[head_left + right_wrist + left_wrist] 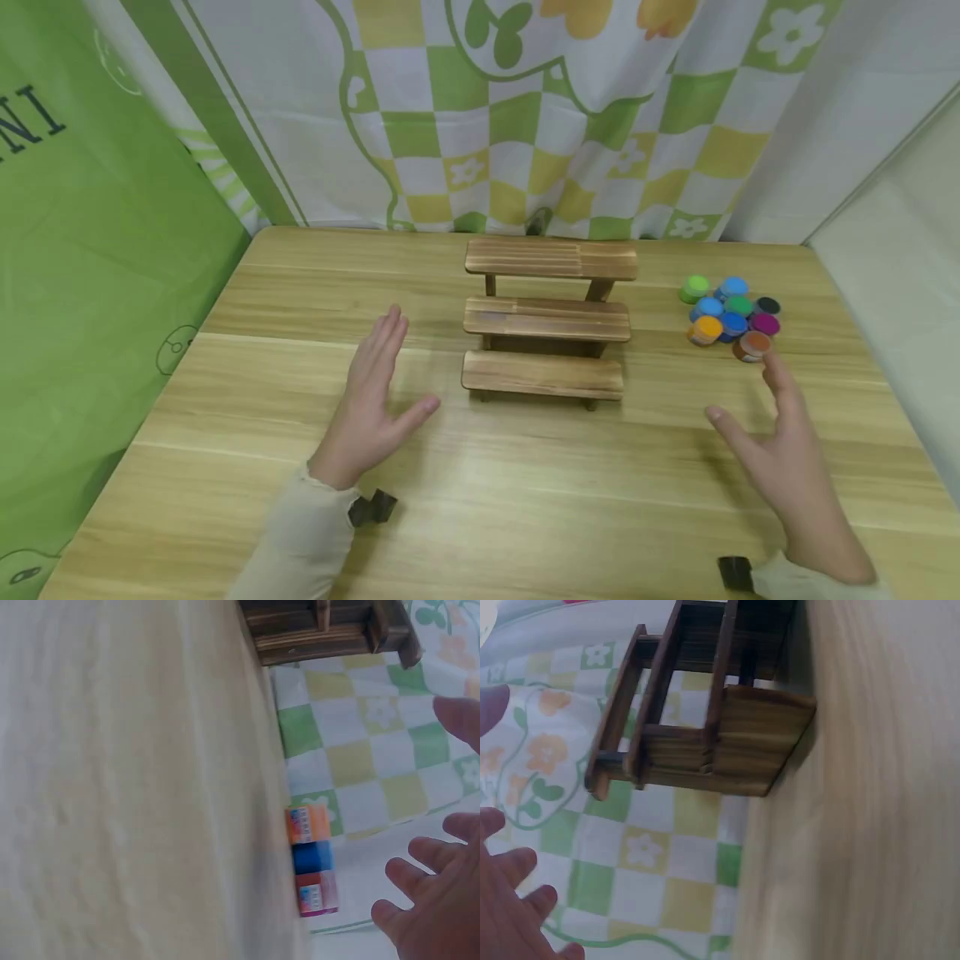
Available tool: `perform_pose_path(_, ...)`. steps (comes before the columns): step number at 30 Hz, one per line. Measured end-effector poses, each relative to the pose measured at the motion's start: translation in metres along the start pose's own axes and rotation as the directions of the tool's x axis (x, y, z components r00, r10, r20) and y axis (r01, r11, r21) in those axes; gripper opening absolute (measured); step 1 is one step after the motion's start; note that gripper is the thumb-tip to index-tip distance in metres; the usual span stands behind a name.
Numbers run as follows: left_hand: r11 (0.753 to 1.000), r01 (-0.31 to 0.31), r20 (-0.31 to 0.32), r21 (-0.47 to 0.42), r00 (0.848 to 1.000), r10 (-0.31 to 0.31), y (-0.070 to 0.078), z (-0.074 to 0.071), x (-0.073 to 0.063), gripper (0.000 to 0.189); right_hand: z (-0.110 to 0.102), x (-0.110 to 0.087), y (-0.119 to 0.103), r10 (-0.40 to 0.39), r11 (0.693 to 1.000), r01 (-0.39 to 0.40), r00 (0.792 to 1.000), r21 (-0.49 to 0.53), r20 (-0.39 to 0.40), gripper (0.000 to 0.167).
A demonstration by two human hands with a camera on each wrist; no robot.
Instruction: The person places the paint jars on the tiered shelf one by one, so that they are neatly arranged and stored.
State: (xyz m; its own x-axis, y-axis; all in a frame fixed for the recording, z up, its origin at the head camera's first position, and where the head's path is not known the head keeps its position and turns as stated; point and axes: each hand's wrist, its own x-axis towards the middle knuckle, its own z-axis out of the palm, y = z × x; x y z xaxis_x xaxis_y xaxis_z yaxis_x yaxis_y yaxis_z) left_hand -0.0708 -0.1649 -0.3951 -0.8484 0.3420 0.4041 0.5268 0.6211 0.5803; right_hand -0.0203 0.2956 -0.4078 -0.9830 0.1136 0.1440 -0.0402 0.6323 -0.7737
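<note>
A three-tier wooden step rack (pixel 546 319) stands near the back of the table, its side panel also showing in the left wrist view (pixel 750 735). To its right, several small round paint pots with coloured lids are grouped, among them a lime green pot (pixel 694 289), an orange pot (pixel 706 331) and a brown pot (pixel 752 346). Left of the rack my left hand (pixel 367 412) is held with straight fingers and the thumb apart, gripping nothing. My right hand (pixel 787 462) is likewise spread and holds nothing; its fingertips appear just in front of the brown pot, contact unclear.
The wood-grain table (pixel 525 500) extends in front of the rack and on both sides. A checked green, yellow and white curtain (pixel 517 125) hangs behind its back edge. Green fabric (pixel 97 250) borders the left, and a pale wall (pixel 915 250) the right.
</note>
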Motion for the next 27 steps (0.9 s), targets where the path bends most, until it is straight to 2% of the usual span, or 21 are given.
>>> perform_pose_path(2,0.995,0.018,-0.009,-0.102,1.0,-0.019,-0.003,0.007,0.003,0.091,0.002,0.003,0.003,0.025,0.999,-0.024,0.999,0.038,-0.023,0.087)
perform_pose_path(5,0.969,0.082,0.004,-0.235,0.996,-0.084,-0.009,0.022,0.006,0.095,0.003,0.008,0.009,0.055,0.996,-0.051,0.997,0.071,-0.051,0.082)
perform_pose_path(10,0.915,0.221,0.117,-0.337,0.974,-0.192,-0.017,0.047,0.008,0.095,0.005,0.019,0.02,0.08,0.991,-0.071,0.994,0.117,-0.071,0.074)
perform_pose_path(12,0.894,0.261,0.15,-0.365,0.964,-0.221,-0.019,0.055,0.008,0.096,0.005,0.023,0.025,0.123,0.984,-0.112,0.99,0.141,-0.074,0.071)
perform_pose_path(14,0.871,0.281,0.162,-0.402,0.959,-0.234,-0.02,0.06,0.008,0.096,0.005,0.025,0.028,0.194,0.968,-0.177,0.978,0.176,-0.081,0.07)
perform_pose_path(17,0.849,0.288,0.176,-0.443,0.956,-0.233,-0.021,0.066,0.01,0.097,0.005,0.029,0.033,0.312,0.928,-0.28,0.945,0.245,-0.099,0.07)
perform_pose_path(19,0.837,0.293,0.184,-0.463,0.955,-0.233,-0.023,0.069,0.01,0.098,0.005,0.031,0.035,0.363,0.905,-0.32,0.924,0.28,-0.117,0.07)
perform_pose_path(23,0.818,0.322,0.206,-0.476,0.945,-0.252,-0.027,0.076,0.011,0.1,0.004,0.037,0.042,0.397,0.896,-0.34,0.901,0.285,-0.175,0.065)
perform_pose_path(27,0.814,0.374,0.251,-0.444,0.924,-0.288,-0.028,0.08,0.014,0.098,0.004,0.047,0.049,0.408,0.894,-0.331,0.881,0.303,-0.241,0.06)
